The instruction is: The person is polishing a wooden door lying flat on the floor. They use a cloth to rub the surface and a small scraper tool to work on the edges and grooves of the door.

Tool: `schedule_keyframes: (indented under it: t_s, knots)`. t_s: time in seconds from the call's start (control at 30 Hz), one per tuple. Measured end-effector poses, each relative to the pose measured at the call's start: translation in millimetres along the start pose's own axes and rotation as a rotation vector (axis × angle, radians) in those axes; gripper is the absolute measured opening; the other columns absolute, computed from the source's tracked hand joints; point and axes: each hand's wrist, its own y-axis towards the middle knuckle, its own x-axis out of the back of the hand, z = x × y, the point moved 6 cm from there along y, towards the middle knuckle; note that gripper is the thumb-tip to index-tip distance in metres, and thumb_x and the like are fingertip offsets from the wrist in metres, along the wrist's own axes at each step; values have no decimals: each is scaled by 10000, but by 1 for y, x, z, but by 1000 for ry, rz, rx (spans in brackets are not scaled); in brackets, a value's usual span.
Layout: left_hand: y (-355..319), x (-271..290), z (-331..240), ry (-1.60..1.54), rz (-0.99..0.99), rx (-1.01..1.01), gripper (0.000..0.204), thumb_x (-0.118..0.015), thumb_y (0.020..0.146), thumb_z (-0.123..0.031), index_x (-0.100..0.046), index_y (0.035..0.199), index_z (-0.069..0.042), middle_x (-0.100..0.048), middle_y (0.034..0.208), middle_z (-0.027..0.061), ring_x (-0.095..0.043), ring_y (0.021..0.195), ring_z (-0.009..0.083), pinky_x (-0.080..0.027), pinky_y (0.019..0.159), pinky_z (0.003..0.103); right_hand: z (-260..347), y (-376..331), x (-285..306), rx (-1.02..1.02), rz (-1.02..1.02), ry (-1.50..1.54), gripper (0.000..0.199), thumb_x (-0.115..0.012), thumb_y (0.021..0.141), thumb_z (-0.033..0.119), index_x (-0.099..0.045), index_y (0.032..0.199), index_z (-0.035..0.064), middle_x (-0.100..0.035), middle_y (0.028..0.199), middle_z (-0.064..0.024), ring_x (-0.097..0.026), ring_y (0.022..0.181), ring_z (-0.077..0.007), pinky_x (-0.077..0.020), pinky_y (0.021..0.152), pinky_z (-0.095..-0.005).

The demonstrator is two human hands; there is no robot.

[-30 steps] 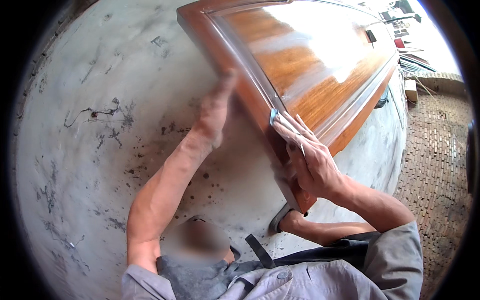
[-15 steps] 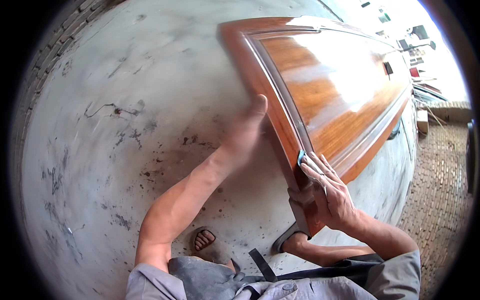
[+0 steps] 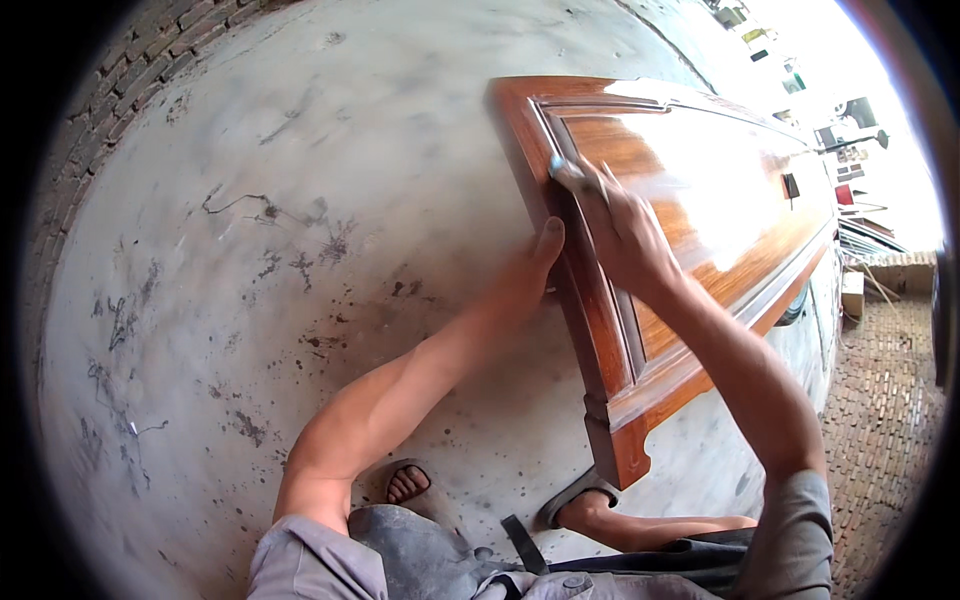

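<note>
A glossy reddish-brown wooden furniture panel (image 3: 690, 190), with a framed inset and a short foot at its near corner, stretches from centre to upper right. At its left edge is my left hand (image 3: 535, 262); the thumb lies against the edge, and the other fingers are blurred or hidden behind it, closed round the edge. My right hand (image 3: 625, 225) presses a small, thin pale-blue piece (image 3: 557, 167) on the moulding along that side. Part of this piece shows past the fingertips; whether it is abrasive paper or cloth I cannot make out.
Under the panel spreads a grey, stained concrete floor (image 3: 230, 330). Brick paving (image 3: 885, 400) lies at the right, near a small box (image 3: 852, 295) and long thin pieces. A brick strip (image 3: 150, 75) curves along the upper left. My sandalled feet (image 3: 408, 483) stand close to the panel's foot.
My right hand has slid up and left along the moulding with the pale-blue piece, from the near corner towards the far end. My left hand stays at the edge. The whole view has shifted slightly.
</note>
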Motion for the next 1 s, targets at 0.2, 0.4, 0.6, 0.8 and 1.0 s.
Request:
schedule_keyframes:
  t_s: [0.2,0.4,0.6,0.8,1.0]
  knots:
    - [12,-12,9,-17,43,-10,674,-507,1041,-629,-513,1419,-72,-610,1275,66,-625,1098,166,-541,950,359,-14,37,2,-307,164,70,249,-450,1059,156,-635,1145,12,-674,1131,-269,-634,1002,-508,-507,939,-542]
    - [21,11,9,157,-110,-65,1015,-560,926,-768,-308,1622,-72,-509,1505,71,-579,1230,189,-500,1041,425,69,-162,76,-300,449,106,417,-456,1062,165,-558,1454,70,-533,1522,-208,-436,1464,-425,-254,1220,-644]
    - [15,-15,8,-28,115,-9,917,-542,929,-770,-445,1517,-73,-617,1344,64,-624,1162,175,-533,1019,372,13,-57,30,-465,319,250,365,-463,1021,52,-591,1362,23,-560,1460,-245,-463,1425,-441,-273,1217,-651]
    - [19,15,12,135,-118,-52,871,-585,925,-739,-491,1469,-65,-628,1307,45,-622,1180,158,-536,1020,349,69,-175,76,-266,458,123,553,-574,960,182,-502,1501,91,-482,1572,-197,-409,1493,-394,-239,1230,-671]
    - [15,-22,9,-44,98,19,771,-545,977,-698,-513,1427,-73,-645,1270,49,-631,1159,181,-542,1000,351,9,-36,29,-55,140,-13,231,-482,993,52,-603,1187,18,-650,1143,-238,-613,1141,-436,-364,1172,-597]
